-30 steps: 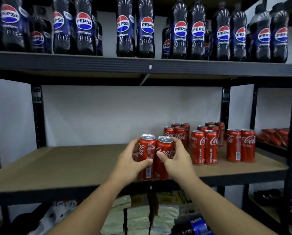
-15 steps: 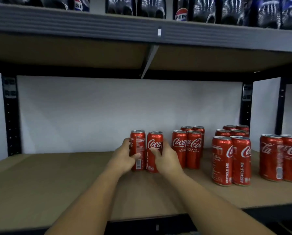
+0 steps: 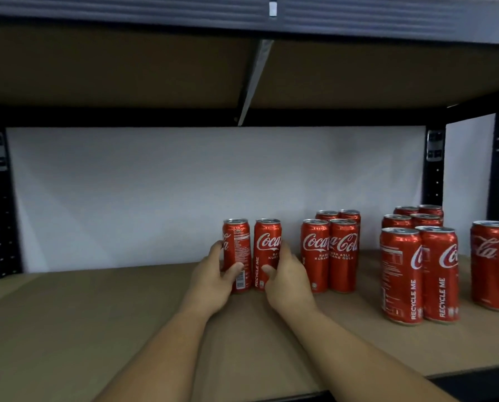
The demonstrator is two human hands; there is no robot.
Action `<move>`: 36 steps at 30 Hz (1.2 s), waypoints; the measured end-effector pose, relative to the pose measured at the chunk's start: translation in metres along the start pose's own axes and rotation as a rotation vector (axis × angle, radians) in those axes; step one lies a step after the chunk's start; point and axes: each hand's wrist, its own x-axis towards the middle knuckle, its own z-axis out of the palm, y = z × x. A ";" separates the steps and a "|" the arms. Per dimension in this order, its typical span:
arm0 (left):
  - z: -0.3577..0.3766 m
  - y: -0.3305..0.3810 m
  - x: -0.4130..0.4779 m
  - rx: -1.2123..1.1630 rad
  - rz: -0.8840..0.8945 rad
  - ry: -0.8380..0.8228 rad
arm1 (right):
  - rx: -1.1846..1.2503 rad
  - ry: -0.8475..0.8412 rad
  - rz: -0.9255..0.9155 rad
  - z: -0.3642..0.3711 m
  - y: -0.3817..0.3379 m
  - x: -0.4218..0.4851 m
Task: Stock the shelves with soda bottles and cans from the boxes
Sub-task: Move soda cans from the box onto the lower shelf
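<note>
Two red cola cans stand upright on the shelf (image 3: 97, 329), just left of the stocked rows. Left hand (image 3: 210, 281) is wrapped round the left can (image 3: 236, 250); right hand (image 3: 289, 282) is wrapped round the right can (image 3: 267, 245). Risk: a careless release or sideways nudge could topple a slim can into the neighbouring pair (image 3: 329, 253).

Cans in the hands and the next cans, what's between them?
Only fingers of the right hand, round its can, and bare shelf, in the head view.
</note>
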 end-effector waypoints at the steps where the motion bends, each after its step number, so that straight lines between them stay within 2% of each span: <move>1: 0.000 0.001 0.000 -0.005 0.002 -0.007 | -0.029 0.019 -0.008 0.001 0.000 0.001; 7: 0.003 -0.001 0.002 -0.005 0.019 -0.048 | -0.091 0.084 0.001 0.004 0.001 -0.001; 14: 0.006 -0.004 0.004 0.040 0.030 -0.100 | -0.018 0.096 0.038 0.004 0.008 0.003; 31: 0.010 -0.012 0.008 0.048 0.037 -0.169 | 0.124 -0.097 0.095 0.006 0.017 0.010; 36: 0.012 -0.018 0.011 0.082 0.013 -0.182 | 0.154 -0.107 0.134 0.006 0.021 0.014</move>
